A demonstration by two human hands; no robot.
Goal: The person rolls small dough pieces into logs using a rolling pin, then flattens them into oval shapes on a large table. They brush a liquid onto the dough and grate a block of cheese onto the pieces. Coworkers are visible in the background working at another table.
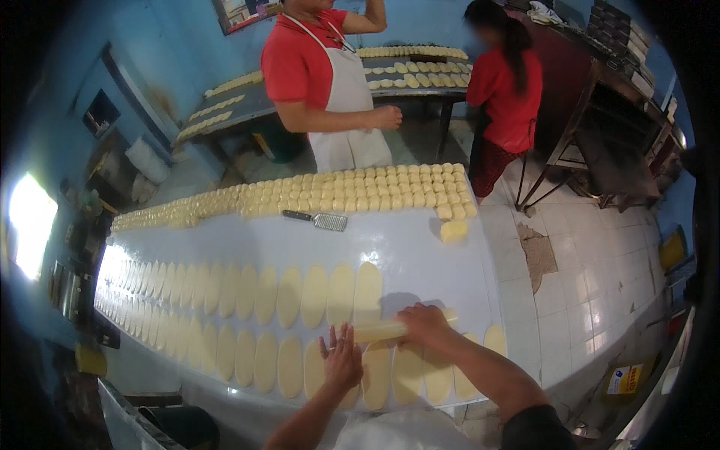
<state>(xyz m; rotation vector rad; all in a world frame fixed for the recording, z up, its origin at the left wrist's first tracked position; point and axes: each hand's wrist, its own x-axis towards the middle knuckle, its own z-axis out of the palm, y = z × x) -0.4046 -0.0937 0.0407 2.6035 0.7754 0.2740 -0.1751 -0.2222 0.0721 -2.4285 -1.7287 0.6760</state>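
Near the near edge of the white table [247, 240], the left hand [343, 361] is reaching toward the left end of the rolling pin [379, 331], its fingers extending and spreading rather than closing around anything; whether the fingertips are touching the pin, I cannot tell. The right hand [426, 324] is grasping the pin from above, nearer its right end. The pin is lying crosswise toward the table's right edge, its left part overlapping pieces of flattened dough.

Along the near edge, a row of long dough ovals [290, 367] is running from the left edge almost to the right one, some passing behind the left hand and right forearm. Just beyond, a second row of ovals [290, 296] is stretching from the left edge and ending short of the right edge.

Farther on, a grater [330, 222] with a dark handle is lying flat beside tightly packed dough balls [352, 191], which are lining the far edge. A yellow block [453, 231] is resting near the far right corner.

Past the far edge, a person in a white apron [349, 97] is standing; another in a red shirt [517, 97] is standing farther right. Behind them, a dark table [262, 105] is carrying more dough pieces [431, 79].
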